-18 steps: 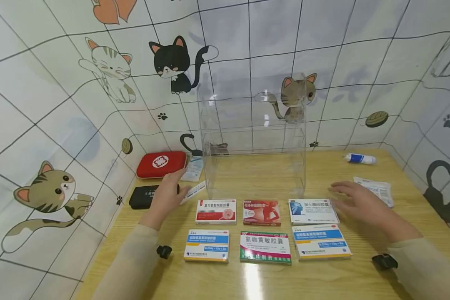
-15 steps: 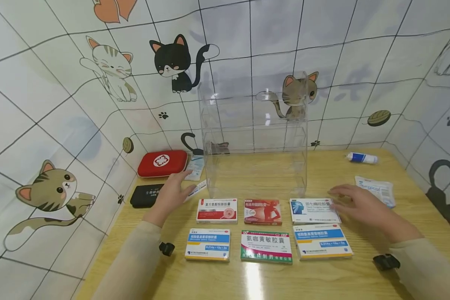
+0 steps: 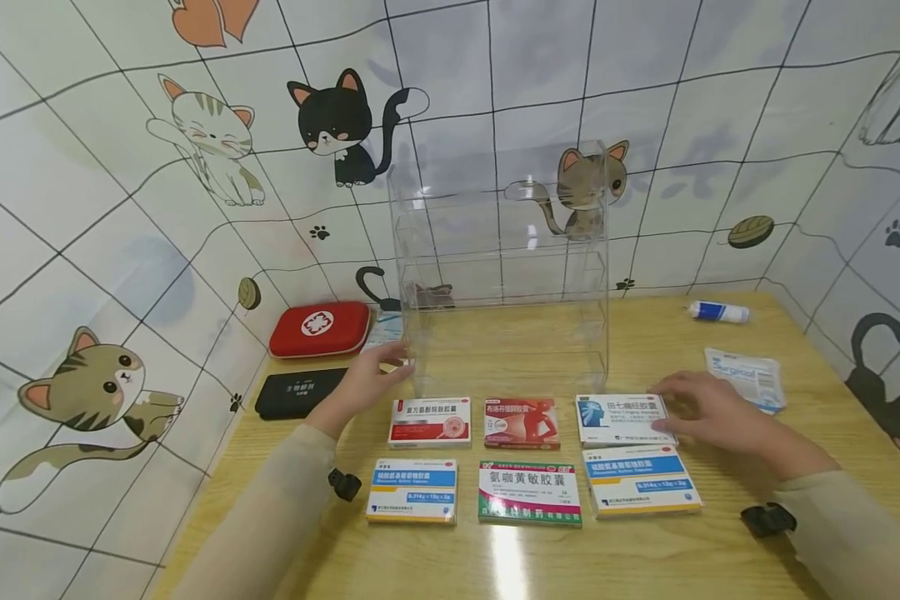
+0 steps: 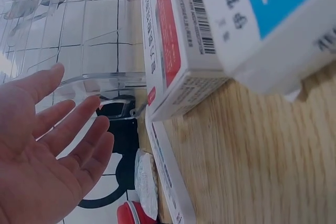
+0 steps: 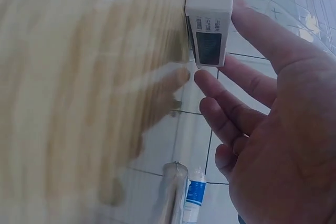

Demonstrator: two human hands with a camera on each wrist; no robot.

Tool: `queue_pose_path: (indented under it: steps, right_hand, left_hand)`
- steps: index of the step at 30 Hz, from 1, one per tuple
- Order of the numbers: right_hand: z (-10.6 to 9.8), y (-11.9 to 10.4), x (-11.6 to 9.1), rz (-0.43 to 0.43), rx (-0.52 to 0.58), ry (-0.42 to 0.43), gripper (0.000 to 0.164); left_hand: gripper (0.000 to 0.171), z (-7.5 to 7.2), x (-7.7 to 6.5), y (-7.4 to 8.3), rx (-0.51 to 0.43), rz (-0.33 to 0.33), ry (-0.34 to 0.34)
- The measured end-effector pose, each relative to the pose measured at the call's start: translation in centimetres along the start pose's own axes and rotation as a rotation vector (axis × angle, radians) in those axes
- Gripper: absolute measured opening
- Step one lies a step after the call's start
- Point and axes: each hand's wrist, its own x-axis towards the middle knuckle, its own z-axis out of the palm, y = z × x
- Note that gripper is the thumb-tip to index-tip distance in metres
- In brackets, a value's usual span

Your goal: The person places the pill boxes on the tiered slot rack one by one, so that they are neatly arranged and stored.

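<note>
At the lower left side of a clear acrylic rack [image 3: 504, 304], my left hand [image 3: 369, 379] reaches in with fingers spread; in the left wrist view its palm and loose fingers hold nothing. My right hand [image 3: 708, 408] is at the right end of a white medicine box [image 3: 617, 419] with a blue head picture, lying on the table. The thumb overlaps its top face and the index finger is at its back edge, pinching that end. In the right wrist view the box's end face [image 5: 210, 30] shows between thumb and fingers.
More medicine boxes lie in two rows: red-and-white [image 3: 430, 421], red [image 3: 522, 422], green-edged [image 3: 529, 493] and two blue-and-white ones [image 3: 412, 492]. Back left are a red case [image 3: 319, 328] and a black case [image 3: 296, 394]. A tube [image 3: 718, 312] and a surgical packet [image 3: 746, 379] lie right.
My left hand has moved right and forward to the rack's side. The right hand's thumb has come further over the white box, its fingers drawing in. The boxes have stayed in place.
</note>
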Motion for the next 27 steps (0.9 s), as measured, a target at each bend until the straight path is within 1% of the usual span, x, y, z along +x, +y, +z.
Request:
queue_pose_path:
  steps: [3,8,12,14,16,20,23,27]
  right_hand:
    - [-0.2,-0.2,-0.1,0.012,0.020,-0.005,0.056]
    - [-0.3,-0.4,-0.2,0.053,0.056,-0.021,0.057]
    - [-0.4,-0.6,0.0,0.124,0.074,-0.002,0.058]
    - [-0.5,-0.9,0.0,0.164,0.093,0.022,0.052]
    - [-0.7,-1.0,0.0,0.185,0.123,0.053,0.044]
    - [-1.4,-1.0,-0.5,0.177,0.149,0.136,0.027]
    - [-2.2,-1.2,-0.5,0.142,0.163,0.185,0.022]
    - [-3.5,-2.1,-0.2,0.100,0.180,0.219,0.022]
  left_hand:
    - [0.057,0.2,0.3,0.1,0.003,0.008,0.009]
    - [0.056,0.3,0.4,0.1,0.015,-0.001,0.021]
    - [0.057,0.3,0.4,0.0,0.017,0.006,0.028]
    - [0.057,0.2,0.3,-0.1,0.015,0.006,0.032]
    - [0.058,0.2,0.3,-0.1,0.017,0.000,0.035]
    - [0.057,0.3,0.2,0.3,0.016,-0.024,0.042]
    - [0.058,0.5,0.2,0.6,0.012,-0.041,0.049]
    - [0.058,0.7,0.3,0.5,0.004,-0.049,0.059]
